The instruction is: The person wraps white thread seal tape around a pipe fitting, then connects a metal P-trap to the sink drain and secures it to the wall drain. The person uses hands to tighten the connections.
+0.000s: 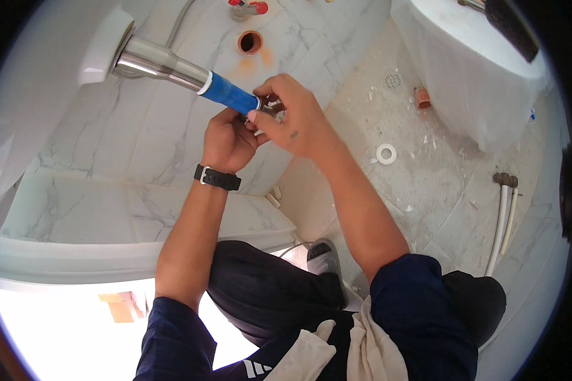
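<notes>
A polished metal drain pipe (pixel 162 61) comes out of the white basin (pixel 47 54) at the upper left. Past a white ring (pixel 205 83), it carries on as a blue sleeve (pixel 231 94). My left hand (pixel 230 145), with a black watch (pixel 217 178) on its wrist, curls its fingers round the underside of the sleeve's free end. From the other side, my right hand (pixel 293 119) pinches a small shiny metal fitting (pixel 268 110) at that same end. My fingers partly cover the fitting, so its full shape is hidden.
A round pipe opening (pixel 250 42) and a red-handled valve (pixel 253 8) sit on the marbled tiled wall. To the right stands a plastic-wrapped white fixture (pixel 476 70). A floor drain (pixel 393 80), a pipe stub (pixel 422 98), a white ring (pixel 386 153) and white pipes (pixel 499 219) are on the right.
</notes>
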Demonstrator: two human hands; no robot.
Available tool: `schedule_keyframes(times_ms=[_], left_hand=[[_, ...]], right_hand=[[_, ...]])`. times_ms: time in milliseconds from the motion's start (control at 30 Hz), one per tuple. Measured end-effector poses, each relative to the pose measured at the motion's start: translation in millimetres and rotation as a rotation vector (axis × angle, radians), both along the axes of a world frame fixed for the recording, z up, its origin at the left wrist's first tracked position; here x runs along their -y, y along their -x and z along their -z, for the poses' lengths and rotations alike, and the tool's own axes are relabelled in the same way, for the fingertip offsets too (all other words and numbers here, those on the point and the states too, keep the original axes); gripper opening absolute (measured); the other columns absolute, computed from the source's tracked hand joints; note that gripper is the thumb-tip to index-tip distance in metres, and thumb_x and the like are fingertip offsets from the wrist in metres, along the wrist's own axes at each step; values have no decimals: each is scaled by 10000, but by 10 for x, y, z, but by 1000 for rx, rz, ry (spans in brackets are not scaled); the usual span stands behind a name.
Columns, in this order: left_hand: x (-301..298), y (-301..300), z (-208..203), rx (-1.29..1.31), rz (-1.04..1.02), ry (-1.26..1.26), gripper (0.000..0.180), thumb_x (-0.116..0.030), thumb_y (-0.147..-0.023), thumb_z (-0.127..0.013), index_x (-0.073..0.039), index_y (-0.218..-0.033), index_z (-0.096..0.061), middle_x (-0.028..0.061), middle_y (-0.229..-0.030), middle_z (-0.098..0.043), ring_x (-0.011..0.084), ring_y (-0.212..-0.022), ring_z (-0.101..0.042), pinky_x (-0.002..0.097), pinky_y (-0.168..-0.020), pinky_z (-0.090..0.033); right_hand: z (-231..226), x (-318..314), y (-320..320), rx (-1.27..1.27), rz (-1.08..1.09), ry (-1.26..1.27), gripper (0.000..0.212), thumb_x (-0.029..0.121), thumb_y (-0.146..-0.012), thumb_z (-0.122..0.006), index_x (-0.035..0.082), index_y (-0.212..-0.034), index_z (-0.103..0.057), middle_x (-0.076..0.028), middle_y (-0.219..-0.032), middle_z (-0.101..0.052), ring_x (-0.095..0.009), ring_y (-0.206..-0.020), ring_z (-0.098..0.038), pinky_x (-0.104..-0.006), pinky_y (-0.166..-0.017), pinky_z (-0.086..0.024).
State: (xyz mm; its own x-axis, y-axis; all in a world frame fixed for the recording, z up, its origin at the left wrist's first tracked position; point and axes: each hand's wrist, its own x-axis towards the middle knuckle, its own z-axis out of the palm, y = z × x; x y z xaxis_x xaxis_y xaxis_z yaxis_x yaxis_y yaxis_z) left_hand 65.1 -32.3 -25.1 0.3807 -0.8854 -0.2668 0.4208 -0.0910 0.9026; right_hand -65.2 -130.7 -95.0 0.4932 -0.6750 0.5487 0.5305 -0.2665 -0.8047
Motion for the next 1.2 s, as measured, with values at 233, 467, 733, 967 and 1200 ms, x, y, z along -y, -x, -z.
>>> schedule_keyframes(times_ms=[233, 467, 733, 967, 1200], left_hand=[[31, -36, -11, -117, 182, 65, 361, -183, -1070, -334, 6, -1275, -563, 152, -1268, -626, 274, -1152, -644, 675, -1074, -469], [-33, 36, 8, -93, 118, 110, 374, -177, -1048, -348, 0, -1309, -549, 159, -1242, -653, 286, -1181, -640, 685, -1076, -455], [-114, 51, 75, -149, 108, 206, 376, -185, -1057, -344, 25, -1310, -525, 178, -1267, -642, 295, -1171, -644, 633, -1093, -441], [-117, 19, 105, -94, -98, 77, 309, -172, -1083, -368, -46, -1328, -508, 76, -1145, -632, 145, -958, -617, 390, -920, -552], [-36, -149, 70, -57, -83, -37, 203, -177, -1069, -492, -38, -1092, -638, -32, -887, -567, 46, -680, -440, 213, -700, -505]], right_hand=[[-94, 511, -16, -202, -369, 276, 589, 309, -899, -730, 48, -1409, -590, -166, -1416, -519, -254, -1126, -646, -365, -862, -563], [-62, 494, -20, -79, -367, 280, 470, 317, -861, -733, 6, -1210, -699, -173, -1191, -644, -302, -1004, -651, -404, -870, -534], [3, 329, -98, 126, -110, 336, 312, 211, -809, -726, -33, -1000, -688, -186, -976, -679, -364, -916, -646, -434, -815, -526], [12, -115, -106, 119, 188, 99, 339, 159, -772, -765, -6, -1047, -656, -163, -1032, -667, -363, -899, -654, -420, -752, -541], [-51, -505, -211, 32, 594, 42, 449, 87, -771, -805, -34, -1170, -640, -177, -1193, -647, -340, -967, -706, -383, -756, -598]])
